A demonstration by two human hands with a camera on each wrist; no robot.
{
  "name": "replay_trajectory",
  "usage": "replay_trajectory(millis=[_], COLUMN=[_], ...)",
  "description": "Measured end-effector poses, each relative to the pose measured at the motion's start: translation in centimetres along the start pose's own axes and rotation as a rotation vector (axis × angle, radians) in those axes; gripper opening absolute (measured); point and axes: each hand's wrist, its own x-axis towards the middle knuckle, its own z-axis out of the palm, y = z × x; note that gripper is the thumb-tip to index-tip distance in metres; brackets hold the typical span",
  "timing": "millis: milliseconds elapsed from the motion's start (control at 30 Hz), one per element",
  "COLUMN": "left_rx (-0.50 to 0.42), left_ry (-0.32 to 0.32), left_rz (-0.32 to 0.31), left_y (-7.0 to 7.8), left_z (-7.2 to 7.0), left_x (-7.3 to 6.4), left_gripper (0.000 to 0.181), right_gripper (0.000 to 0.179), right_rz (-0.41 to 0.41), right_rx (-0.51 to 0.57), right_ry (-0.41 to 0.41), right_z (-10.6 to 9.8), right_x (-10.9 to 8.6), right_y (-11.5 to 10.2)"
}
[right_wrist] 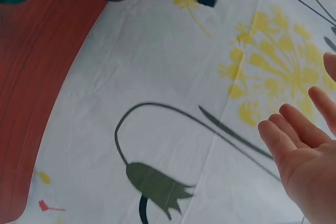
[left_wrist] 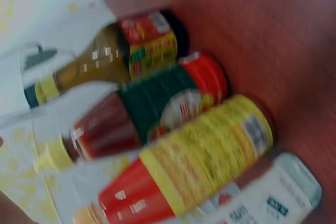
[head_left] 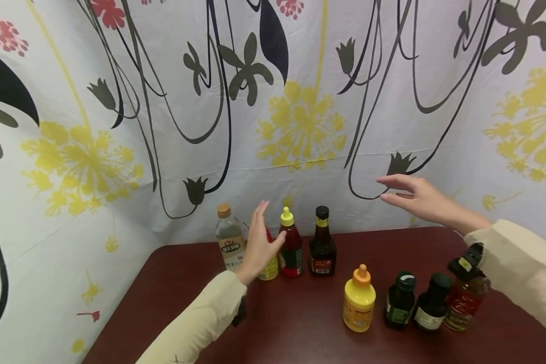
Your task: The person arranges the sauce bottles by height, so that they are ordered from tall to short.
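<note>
My left hand (head_left: 260, 246) is held up before the back row of bottles, thumb apart from the fingers, holding nothing. Partly hidden behind it stands a red bottle with a yellow label (left_wrist: 205, 161). To its left is a clear bottle with an orange cap (head_left: 231, 241); to its right, a dark red sauce bottle with a yellow nozzle cap (head_left: 291, 248) and a dark, black-capped sauce bottle (head_left: 322, 247). High over the table's right side hovers my right hand (head_left: 420, 201), fingers extended and nothing in them. In the right wrist view its fingers (right_wrist: 299, 137) are apart from any bottle.
Nearer the front stand a yellow squeeze bottle with an orange nozzle (head_left: 359, 301), two small dark bottles (head_left: 399, 303) (head_left: 430, 306) and a red-labelled bottle (head_left: 464, 301), partly behind the right wrist's strap. The dark red table (head_left: 300, 323) meets a patterned cloth (head_left: 277, 197) behind.
</note>
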Motion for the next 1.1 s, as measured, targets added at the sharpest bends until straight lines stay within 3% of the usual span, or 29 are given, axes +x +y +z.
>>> replay_trajectory(millis=[167,400,600,733,867,967,1100], left_rx=[-0.050,-0.112,-0.179,-0.275,-0.370,-0.386,-0.383], left_ry=[-0.061,-0.179,-0.347,-0.437,-0.457,-0.422,-0.390], left_rz=[0.060,0.154,0.087,0.010,-0.056,-0.062,-0.066], left_y=[1.4,2.8,4.6,5.2,5.1,4.9,4.4], left_z=[1.8,5.9,10.2,12.2,13.2,13.6,14.0], left_x=[-1.1,-3.0,-5.8,-7.4,-7.7,-7.5,-7.3], left_gripper=[0.069,0.066,0.064,0.062,0.055,0.047,0.038], right_gripper=[0.041,0.041,0.053,0.060,0.046,0.034,0.032], right_rz=[0.066,0.103,0.285,0.356,0.297,0.210,0.144], right_rx=[-0.017,-0.045,-0.168,-0.153,-0.113,-0.090,-0.054], right_ry=[0.054,0.105,0.068,0.036,0.102,0.193,0.276], right_z=[-1.3,-3.0,-2.7,-1.1,0.3,1.3,2.1], right_x=[-1.8,-5.6,-9.7,-12.6,-14.6,-15.4,-15.9], right_y=[0.8,4.5,7.5,9.1,10.6,11.3,11.6])
